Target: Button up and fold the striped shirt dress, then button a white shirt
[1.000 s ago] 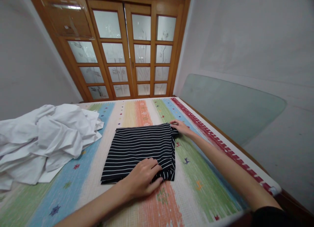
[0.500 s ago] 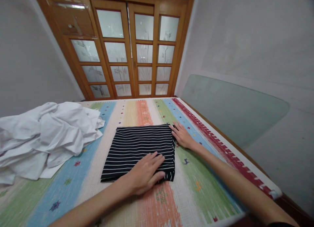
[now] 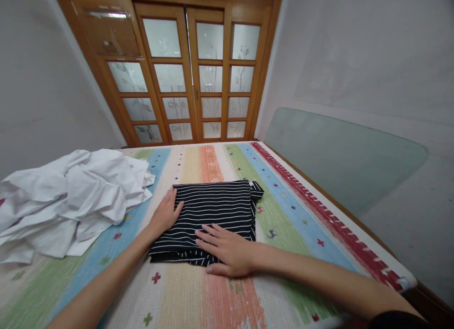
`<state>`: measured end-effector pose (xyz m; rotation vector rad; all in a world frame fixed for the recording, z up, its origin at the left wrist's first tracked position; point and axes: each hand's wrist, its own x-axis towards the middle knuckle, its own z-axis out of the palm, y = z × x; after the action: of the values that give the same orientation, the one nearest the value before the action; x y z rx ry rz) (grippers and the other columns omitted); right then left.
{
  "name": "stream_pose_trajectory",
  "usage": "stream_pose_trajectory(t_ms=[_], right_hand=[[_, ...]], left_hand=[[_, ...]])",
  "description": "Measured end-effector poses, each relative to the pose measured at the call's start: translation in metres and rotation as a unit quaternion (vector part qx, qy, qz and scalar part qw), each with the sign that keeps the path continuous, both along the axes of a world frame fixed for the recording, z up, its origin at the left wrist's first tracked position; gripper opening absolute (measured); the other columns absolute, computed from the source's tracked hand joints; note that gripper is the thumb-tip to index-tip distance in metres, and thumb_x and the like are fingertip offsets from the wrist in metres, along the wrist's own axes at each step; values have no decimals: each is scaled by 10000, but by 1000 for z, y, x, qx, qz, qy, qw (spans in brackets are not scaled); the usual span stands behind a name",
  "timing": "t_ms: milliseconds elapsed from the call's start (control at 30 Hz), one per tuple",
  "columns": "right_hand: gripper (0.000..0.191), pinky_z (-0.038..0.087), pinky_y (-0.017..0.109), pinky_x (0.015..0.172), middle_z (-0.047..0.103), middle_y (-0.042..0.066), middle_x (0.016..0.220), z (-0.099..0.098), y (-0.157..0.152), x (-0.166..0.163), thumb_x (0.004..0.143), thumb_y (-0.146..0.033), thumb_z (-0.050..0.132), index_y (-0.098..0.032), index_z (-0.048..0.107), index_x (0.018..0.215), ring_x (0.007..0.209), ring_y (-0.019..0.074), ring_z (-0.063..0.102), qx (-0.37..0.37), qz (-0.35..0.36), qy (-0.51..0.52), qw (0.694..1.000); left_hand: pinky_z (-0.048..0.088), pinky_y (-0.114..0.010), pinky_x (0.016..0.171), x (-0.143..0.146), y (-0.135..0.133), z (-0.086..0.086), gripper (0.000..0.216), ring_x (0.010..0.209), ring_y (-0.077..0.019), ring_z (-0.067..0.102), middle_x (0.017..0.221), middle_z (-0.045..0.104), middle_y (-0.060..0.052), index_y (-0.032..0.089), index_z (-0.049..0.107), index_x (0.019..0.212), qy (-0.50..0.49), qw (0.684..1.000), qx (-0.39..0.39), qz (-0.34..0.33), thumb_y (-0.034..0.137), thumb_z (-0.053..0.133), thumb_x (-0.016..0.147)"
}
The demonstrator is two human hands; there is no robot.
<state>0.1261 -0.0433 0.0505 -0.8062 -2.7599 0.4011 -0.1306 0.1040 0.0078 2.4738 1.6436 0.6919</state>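
"Striped black garment (image 3: 213, 203): where was it?"
"Folded on the multicoloured cover (image 3: 180, 296)."
"And the hands?"
"The left hand (image 3: 165, 210) reached forward along its left edge; the right hand (image 3: 229, 251) lay flat, pointing leftward across its near part. Both had unclenched fingers."
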Motion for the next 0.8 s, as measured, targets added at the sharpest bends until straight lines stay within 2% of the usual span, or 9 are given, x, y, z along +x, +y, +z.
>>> stream_pose_trajectory(t_ms=[67, 133, 233, 333, 433, 533, 600, 667, 800], right_hand=[[620, 147, 464, 1205, 297, 116, 1557, -9, -3, -2, 987, -448, 401, -137, 280, 1511, 1475, 244, 138, 5, -2, 0, 1000], [548, 181, 428, 1203, 348, 94, 1539, -16, -4, 0, 1000, -370, 394, -154, 315, 1498, 1466, 219, 190, 21, -4, 4, 1000], [490, 273, 381, 1169, 432, 104, 1489, -21, -4, 6, 970, -212, 429, -141, 396, 1453, 1432, 197, 292, 52, -4, 12, 999], [463, 381, 375, 1090, 550, 97, 1392, -22, -3, 15, 916, -121, 470, -156, 494, 1377, 1372, 199, 408, 69, 4, 23, 997], [415, 429, 377, 1019, 628, 61, 1305, -19, 3, 33, 883, -96, 508, -209, 587, 1275, 1305, 187, 495, 59, 5, 37, 998], [445, 394, 435, 1028, 668, 50, 1244, -13, 17, 67, 804, -22, 538, -235, 656, 1176, 1287, 204, 514, 46, -6, 29, 998], [466, 369, 491, 1037, 717, 31, 1145, -11, 31, 98, 743, 32, 533, -250, 708, 1071, 1276, 235, 525, 46, -52, 30, 997], [504, 376, 536, 1024, 734, 25, 1095, -9, 47, 131, 675, 69, 520, -261, 742, 984, 1239, 269, 556, 43, -130, 25, 990], [468, 405, 567, 1033, 723, 46, 1116, -8, 73, 177, 679, 44, 509, -246, 764, 943, 1230, 304, 558, 41, -326, 32, 944]], left_hand=[[293, -466, 1155, -2, 0, -1, 600, 1410, -301, 332, 1519, 351, -211, 73, 343, 1414, -30, 999, 10, 8, 421, 388, 927], [318, -460, 1142, -4, 4, 2, 585, 1370, -294, 404, 1476, 421, -200, 83, 356, 1401, -53, 998, 7, 12, 402, 406, 913], [388, -461, 1087, -9, 19, 13, 522, 1258, -289, 531, 1373, 537, -193, 84, 417, 1349, -74, 997, -8, 28, 309, 422, 878], [442, -450, 1027, -15, 33, 26, 540, 1184, -272, 585, 1284, 615, -167, 93, 447, 1341, -87, 996, -15, 34, 187, 415, 810], [459, -422, 1007, -19, 39, 37, 590, 1136, -254, 612, 1212, 669, -114, 127, 505, 1330, -75, 996, -34, -17, 161, 424, 747], [459, -403, 1000, -21, 33, 45, 497, 1084, -252, 627, 1128, 710, -72, 174, 663, 1153, -31, 993, -56, -102, 178, 435, 711], [470, -393, 971, -20, 23, 46, 420, 1037, -246, 635, 1080, 721, -61, 198, 707, 1051, -16, 988, -50, -144, 190, 444, 724], [487, -373, 921, -16, 10, 45, 335, 980, -228, 637, 1029, 721, -60, 212, 714, 997, -17, 985, -34, -171, 225, 456, 783], [494, -315, 783, -1, -22, 38, 258, 835, -191, 618, 849, 674, -64, 194, 700, 885, -2, 979, 7, -204, 260, 451, 881]])
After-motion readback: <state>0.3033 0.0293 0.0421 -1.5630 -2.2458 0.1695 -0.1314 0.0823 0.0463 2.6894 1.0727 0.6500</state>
